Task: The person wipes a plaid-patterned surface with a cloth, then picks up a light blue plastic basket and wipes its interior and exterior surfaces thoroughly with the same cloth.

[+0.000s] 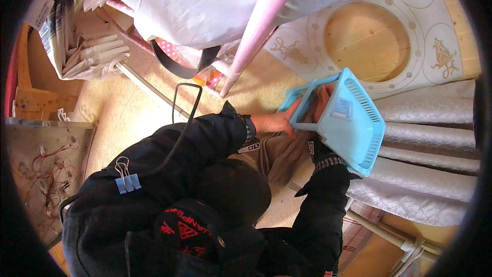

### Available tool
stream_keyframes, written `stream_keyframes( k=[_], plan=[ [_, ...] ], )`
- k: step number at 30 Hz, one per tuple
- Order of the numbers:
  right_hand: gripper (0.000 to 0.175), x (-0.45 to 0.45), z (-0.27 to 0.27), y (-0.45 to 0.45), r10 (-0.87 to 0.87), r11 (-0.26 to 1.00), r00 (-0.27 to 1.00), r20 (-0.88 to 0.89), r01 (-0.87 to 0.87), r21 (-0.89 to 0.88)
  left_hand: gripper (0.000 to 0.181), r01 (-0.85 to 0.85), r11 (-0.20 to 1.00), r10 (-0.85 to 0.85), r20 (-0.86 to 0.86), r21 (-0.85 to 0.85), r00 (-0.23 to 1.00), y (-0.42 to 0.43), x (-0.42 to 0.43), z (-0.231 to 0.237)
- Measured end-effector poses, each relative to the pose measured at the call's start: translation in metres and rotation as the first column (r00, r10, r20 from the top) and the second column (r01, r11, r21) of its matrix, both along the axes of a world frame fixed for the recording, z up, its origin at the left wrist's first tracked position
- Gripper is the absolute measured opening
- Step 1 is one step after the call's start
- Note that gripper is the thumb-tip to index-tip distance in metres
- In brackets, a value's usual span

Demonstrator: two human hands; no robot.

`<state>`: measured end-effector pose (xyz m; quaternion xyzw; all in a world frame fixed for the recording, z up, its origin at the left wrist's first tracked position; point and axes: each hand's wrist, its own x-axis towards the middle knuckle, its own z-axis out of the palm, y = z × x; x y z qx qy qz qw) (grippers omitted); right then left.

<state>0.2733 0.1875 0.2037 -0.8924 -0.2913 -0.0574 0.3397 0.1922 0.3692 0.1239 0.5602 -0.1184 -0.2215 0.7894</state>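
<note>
A light-blue plastic rack [346, 123] with slotted edges is held up in front of me, its flat panel facing the camera. My left hand [275, 121] grips its frame at the left side, thumb raised. Behind the panel, my right hand [324, 100] is seen only in part, inside the rack. It appears closed around a brown cloth [286, 157], which hangs down between my forearms. A small label [342, 109] is stuck on the panel.
A pink metal leg [253, 38] and a white sheet [192, 4] stand ahead. Right are a wooden table with a patterned mat [300, 48] and a silvery curtain [426, 134]. Left are folded bags [96, 54] and a wired panel [50, 169]. A black cable [184, 130] loops by my left sleeve.
</note>
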Motion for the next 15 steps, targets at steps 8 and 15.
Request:
stream_keyframes(
  k=[8,15],
  plan=[
    [0.042,-0.004,0.002,-0.002,-0.010,1.000,1.000,0.001,0.010,-0.010,0.117,-0.088,0.996,0.089,0.089,-0.020,0.992,-0.009,0.001,-0.018],
    [0.042,0.003,-0.003,0.005,-0.005,1.000,1.000,0.020,0.005,-0.007,0.119,-0.071,0.986,0.062,0.063,0.151,0.996,0.001,0.000,0.005]
  ],
)
